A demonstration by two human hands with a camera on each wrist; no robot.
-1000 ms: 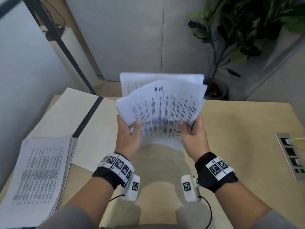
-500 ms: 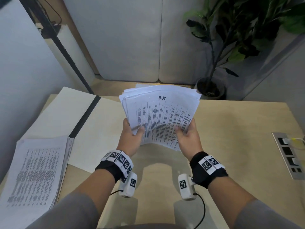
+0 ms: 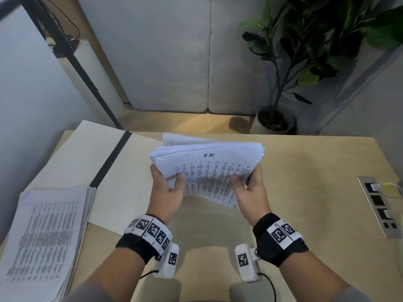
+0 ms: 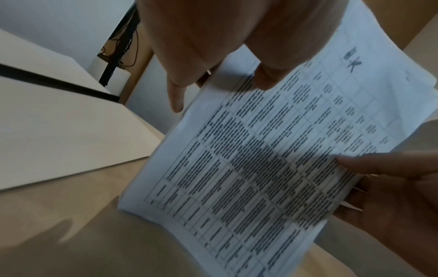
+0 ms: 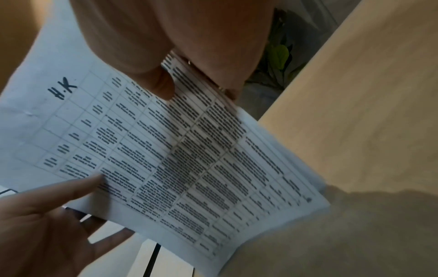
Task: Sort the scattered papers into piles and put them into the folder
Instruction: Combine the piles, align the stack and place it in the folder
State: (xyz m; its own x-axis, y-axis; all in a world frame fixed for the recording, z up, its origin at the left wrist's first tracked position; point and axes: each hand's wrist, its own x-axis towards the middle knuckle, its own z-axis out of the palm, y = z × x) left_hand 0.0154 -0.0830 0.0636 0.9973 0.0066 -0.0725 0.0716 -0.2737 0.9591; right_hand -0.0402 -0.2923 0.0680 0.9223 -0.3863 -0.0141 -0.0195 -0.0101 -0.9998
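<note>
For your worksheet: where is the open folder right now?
In the head view the folder lies open on the table's left side, behind the paper pile.

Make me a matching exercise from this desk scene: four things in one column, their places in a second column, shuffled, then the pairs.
Things
1. held stack of papers
2. second pile of papers
3. open folder
4. potted plant

Places
A. on the floor beyond the desk's far edge
B. flat on the desk, far left
C. between the left hand and right hand
D. near left corner of the desk

Pairs: 1-C, 2-D, 3-B, 4-A
</note>
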